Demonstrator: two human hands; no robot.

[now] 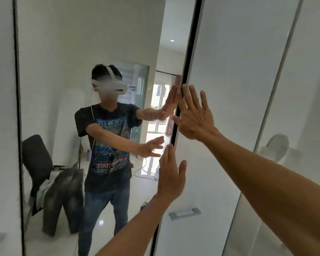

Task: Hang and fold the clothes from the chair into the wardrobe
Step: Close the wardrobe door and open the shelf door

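The right hand (194, 115) lies flat on the white wardrobe door (229, 80), grip wide, fingers spread, holding nothing. The left hand (171, 174) presses the same door lower, above its handle (185, 213), fingers straight. Left of the door, a mirror (81, 43) reflects jeans (63, 196) draped on the chair (37, 156).

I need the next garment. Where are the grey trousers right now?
Head view, lower left: the grey trousers appear in the wardrobe's mirrored door, draped over the dark chair, left of the person's reflection.
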